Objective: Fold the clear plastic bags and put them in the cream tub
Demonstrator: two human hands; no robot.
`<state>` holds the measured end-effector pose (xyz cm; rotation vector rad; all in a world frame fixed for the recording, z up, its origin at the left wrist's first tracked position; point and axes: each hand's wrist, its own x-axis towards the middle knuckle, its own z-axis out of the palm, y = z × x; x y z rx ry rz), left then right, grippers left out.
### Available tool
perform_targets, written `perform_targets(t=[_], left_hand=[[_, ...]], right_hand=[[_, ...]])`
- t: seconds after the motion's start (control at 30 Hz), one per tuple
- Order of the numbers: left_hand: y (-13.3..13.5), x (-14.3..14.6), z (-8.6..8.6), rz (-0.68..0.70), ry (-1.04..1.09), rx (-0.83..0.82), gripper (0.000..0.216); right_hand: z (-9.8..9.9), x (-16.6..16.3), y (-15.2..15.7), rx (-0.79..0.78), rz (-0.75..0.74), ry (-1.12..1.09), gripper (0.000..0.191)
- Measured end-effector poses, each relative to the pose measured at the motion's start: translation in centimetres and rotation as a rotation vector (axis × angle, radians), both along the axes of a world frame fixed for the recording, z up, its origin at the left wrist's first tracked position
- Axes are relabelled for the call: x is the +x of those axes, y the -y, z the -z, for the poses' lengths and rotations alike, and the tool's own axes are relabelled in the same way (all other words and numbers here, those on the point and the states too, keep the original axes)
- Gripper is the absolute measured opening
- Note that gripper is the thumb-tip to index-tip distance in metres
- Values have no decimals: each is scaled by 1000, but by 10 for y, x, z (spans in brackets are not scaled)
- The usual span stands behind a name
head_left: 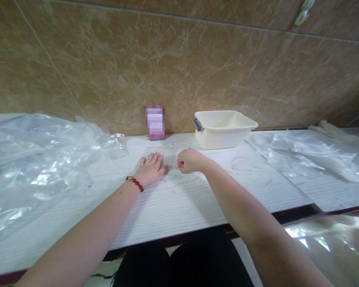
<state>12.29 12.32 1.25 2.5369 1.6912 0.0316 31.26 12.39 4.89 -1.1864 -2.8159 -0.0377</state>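
Observation:
My left hand [151,169] lies flat, palm down, on a thin clear plastic sheet [167,153] spread on the white table [173,203], fingers stretched out. A red bead bracelet circles that wrist. My right hand [190,160] rests just to its right with the fingers curled in a pinch on the sheet; whether it grips the film is hard to tell.
A cream plastic tub [224,128] stands at the back by the brown tiled wall, with a small pink card [154,122] leaning to its left. Crumpled clear plastic [38,159] covers the table's left; more clear plastic [311,153] lies on the right. The table's front edge runs near my lap.

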Motion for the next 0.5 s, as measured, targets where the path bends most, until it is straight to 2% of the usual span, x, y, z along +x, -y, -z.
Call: perform_targets(t=[0.13, 0.23, 0.37, 0.5], left_hand=[[2, 0, 0, 9, -4, 14, 84], [1, -1, 1, 10, 1, 43, 87], [-1, -3, 0, 21, 24, 86, 79], [-1, -4, -4, 89, 29, 108, 56]], right_hand=[[2, 3, -4, -2, -54, -92, 14], [3, 5, -7, 37, -94, -185, 13], [5, 4, -9, 100, -104, -286, 10], [8, 1, -10, 149, -94, -353, 11]])
